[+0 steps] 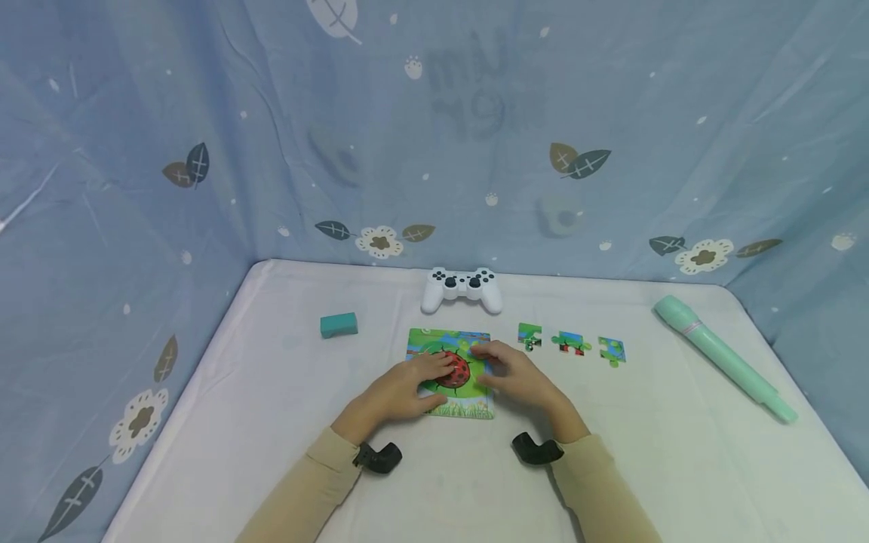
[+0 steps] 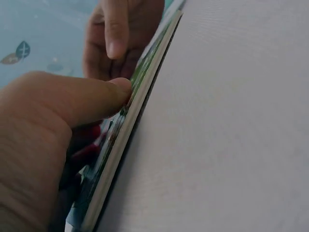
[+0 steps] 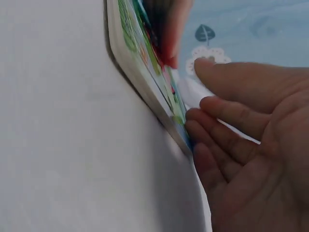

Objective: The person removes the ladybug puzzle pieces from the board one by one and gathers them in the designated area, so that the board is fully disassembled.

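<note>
Board [image 1: 468, 411] is lying partly hidden under your left hand [image 1: 407, 388], fingers spread | your right hand [image 1: 521, 379] is touching its edge, fingers loose | three pieces [image 1: 572, 342] are lying outside

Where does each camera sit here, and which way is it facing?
Head: on the person's head, facing forward and down at the ladybug board; left hand, right hand and tan sleeves show.
Left wrist: on that wrist, looking along the board's edge; left hand close, right hand beyond.
Right wrist: on that wrist, looking at the board's edge; right hand close, part of the left beyond.
Shared: both wrist views show the board and blue backdrop.
</note>
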`<state>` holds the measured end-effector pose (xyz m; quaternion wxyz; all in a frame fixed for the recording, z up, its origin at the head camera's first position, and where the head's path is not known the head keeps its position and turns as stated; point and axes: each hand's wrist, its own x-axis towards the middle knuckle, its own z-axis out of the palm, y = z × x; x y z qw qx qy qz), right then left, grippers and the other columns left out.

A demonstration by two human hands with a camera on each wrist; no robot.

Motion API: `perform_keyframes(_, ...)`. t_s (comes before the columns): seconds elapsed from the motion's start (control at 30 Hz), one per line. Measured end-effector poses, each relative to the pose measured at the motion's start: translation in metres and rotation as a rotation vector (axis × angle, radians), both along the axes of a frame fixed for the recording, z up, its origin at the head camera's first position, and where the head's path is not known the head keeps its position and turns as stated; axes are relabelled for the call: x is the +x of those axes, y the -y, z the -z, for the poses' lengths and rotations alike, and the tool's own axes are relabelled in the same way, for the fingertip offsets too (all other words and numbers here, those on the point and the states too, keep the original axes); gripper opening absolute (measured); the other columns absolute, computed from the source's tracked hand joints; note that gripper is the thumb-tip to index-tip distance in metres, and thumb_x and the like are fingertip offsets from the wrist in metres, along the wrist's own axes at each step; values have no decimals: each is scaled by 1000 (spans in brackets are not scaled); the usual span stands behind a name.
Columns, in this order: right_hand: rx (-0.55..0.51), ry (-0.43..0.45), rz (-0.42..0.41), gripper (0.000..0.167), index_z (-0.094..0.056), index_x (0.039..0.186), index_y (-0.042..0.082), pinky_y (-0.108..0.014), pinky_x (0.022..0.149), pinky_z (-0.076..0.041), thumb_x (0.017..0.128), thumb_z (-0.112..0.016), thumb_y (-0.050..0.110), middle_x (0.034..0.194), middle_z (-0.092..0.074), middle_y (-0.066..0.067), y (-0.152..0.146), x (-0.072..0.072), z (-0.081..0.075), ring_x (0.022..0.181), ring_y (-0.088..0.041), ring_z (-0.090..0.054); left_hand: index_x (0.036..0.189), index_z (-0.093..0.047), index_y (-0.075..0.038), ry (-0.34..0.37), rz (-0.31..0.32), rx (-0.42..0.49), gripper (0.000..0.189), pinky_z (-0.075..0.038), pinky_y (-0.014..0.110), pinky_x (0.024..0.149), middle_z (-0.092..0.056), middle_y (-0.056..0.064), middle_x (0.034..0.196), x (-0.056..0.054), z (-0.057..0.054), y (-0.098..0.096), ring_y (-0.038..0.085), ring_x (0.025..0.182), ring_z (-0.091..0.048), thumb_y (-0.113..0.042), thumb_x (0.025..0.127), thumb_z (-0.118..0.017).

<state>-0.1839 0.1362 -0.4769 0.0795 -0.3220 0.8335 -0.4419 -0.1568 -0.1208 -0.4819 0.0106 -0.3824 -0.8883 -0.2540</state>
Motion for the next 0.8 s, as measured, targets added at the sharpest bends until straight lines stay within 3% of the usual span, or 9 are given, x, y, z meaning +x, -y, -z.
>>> perform_keyframes(0.2, 110, -56, -8, 48, -56, 128, 5, -54, 104, -39, 85, -71, 21, 128, -52, -12, 5, 2, 3, 125, -33, -46, 132, -57, -8, 30, -3, -10, 52, -40, 41, 109, -50, 5, 142, -2, 5, 2, 25, 134, -44, -35, 88, -66)
perform_keyframes(0.47, 160, -99, 5, 44, -59, 126, 4, -51, 98, -42, 86, -68, 20, 120, -49, -11, 13, 3, 3, 116, -29, -46, 131, -58, -8, 34, -8, -1, 52, -43, 40, 106, -51, 5, 141, -5, 6, 3, 24, 132, -46, -35, 87, -67)
perform_keyframes(0.8, 166, -60, 93, 40, -57, 117, 6, -48, 94, -36, 81, -72, 16, 120, -48, -12, 26, 5, 4, 109, -27, -40, 131, -57, -7, 35, 0, -25, 53, -41, 39, 108, -50, 5, 142, -6, 7, 2, 23, 133, -45, -35, 88, -66)
